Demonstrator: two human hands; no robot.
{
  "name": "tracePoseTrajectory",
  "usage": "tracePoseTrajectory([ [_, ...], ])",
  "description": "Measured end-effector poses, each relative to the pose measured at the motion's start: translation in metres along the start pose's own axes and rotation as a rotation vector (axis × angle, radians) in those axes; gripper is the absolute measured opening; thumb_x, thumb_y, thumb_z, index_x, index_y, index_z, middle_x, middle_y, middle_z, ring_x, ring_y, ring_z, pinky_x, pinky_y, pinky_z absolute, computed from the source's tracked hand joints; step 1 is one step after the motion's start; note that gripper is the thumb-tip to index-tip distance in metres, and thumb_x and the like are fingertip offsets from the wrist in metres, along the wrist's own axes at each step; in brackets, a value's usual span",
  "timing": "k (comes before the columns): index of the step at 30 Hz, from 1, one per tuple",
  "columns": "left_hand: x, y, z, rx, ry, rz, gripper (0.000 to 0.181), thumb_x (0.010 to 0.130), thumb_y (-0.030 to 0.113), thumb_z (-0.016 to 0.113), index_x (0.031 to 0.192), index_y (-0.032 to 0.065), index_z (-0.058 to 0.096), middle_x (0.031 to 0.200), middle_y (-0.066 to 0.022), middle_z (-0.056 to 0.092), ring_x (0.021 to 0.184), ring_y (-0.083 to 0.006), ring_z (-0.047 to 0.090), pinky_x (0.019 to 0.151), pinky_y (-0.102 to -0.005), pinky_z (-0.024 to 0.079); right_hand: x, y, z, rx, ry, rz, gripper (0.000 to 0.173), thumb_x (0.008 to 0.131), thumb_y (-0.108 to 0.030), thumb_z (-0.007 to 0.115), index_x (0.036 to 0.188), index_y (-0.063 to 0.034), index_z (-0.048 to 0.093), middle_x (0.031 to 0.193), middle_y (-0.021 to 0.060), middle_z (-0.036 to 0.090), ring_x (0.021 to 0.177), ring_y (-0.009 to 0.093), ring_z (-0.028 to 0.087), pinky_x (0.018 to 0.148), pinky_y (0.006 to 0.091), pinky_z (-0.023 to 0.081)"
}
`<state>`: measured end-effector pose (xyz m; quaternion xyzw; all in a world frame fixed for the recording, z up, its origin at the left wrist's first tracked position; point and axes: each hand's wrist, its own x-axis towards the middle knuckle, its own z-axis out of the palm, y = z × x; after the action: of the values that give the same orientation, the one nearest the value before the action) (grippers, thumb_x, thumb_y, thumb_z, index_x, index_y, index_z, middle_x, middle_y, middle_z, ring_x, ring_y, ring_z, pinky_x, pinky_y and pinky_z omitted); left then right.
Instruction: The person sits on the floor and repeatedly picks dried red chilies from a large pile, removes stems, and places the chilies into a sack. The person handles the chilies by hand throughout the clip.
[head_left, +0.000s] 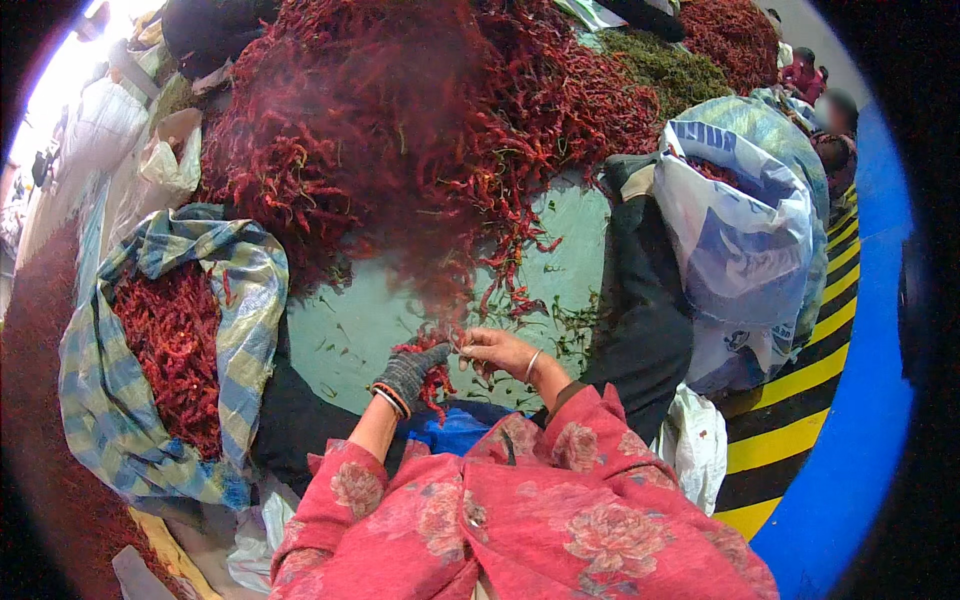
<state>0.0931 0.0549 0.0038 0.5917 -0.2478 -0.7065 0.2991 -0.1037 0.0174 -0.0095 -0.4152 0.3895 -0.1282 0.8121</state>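
Note:
In a dark grey knitted glove, my left hand (409, 375) holds a bunch of dried red chillies (435, 384), some hanging below the fingers. My bare right hand (499, 352), with a metal bangle at the wrist, meets it at the fingertips. Its thumb and fingers pinch what looks like a chilli stem at the top of the bunch; the detail is small. Both hands are above a pale green floor sheet (352, 307) between my legs. Loose green chilli stems (574, 322) are scattered there. Beyond lies a large heap of dried red chillies (420, 127), blurred in the middle.
At left stands an open checked woven sack (251, 330) of red chillies. To the right is a white printed sack (742, 255) with chillies inside. A greenish heap (667, 71) lies farther back. Yellow-black floor striping (795, 442) borders a blue strip. Other people sit at far right.

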Motion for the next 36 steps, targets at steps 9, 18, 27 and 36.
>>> tracePoseTrajectory([
  [9, -0.007, 0.005, 0.006, -0.168, 0.084, 0.006, 0.024, 0.075, 0.020, 0.064, 0.094, 0.0045, 0.064, 0.088, -0.0033, 0.063, 0.077, -0.0130, 0.058, 0.070, -0.0274, 0.045, 0.006, 0.015, -0.010, 0.099, 0.107, -0.074, 0.013, 0.084, -0.019, 0.053, 0.089, -0.0068, 0.052, 0.066, 0.0013, 0.054, 0.055, 0.009, 0.048, 0.048, 0.0233, 0.040],
  [18, -0.015, 0.017, -0.007, -0.316, 0.215, -0.033, 0.020, 0.072, 0.016, 0.068, 0.088, 0.0057, 0.060, 0.078, -0.0048, 0.062, 0.063, -0.0156, 0.058, 0.054, -0.0289, 0.045, 0.004, 0.021, -0.066, -0.546, 0.697, -0.289, 0.017, 0.082, -0.019, 0.052, 0.091, -0.0048, 0.054, 0.066, 0.0033, 0.055, 0.054, 0.013, 0.052, 0.048, 0.0283, 0.045],
  [27, -0.016, 0.016, -0.003, -0.271, 0.214, -0.058, 0.018, 0.073, 0.014, 0.066, 0.087, 0.0053, 0.059, 0.077, -0.0060, 0.062, 0.061, -0.0166, 0.058, 0.049, -0.0298, 0.046, -0.018, 0.007, -0.047, -0.580, 0.483, -0.348, 0.017, 0.082, -0.019, 0.051, 0.088, -0.0040, 0.057, 0.065, 0.0052, 0.060, 0.056, 0.015, 0.054, 0.054, 0.0296, 0.043],
  [36, -0.018, 0.018, 0.014, -0.348, 0.065, -0.073, 0.015, 0.075, 0.017, 0.064, 0.084, 0.0054, 0.059, 0.070, -0.0057, 0.061, 0.058, -0.0166, 0.058, 0.048, -0.0277, 0.046, -0.034, -0.013, -0.003, -0.523, 0.159, -0.262, 0.020, 0.088, -0.024, 0.046, 0.094, -0.0063, 0.054, 0.057, 0.0049, 0.051, 0.050, 0.014, 0.050, 0.049, 0.0306, 0.040],
])
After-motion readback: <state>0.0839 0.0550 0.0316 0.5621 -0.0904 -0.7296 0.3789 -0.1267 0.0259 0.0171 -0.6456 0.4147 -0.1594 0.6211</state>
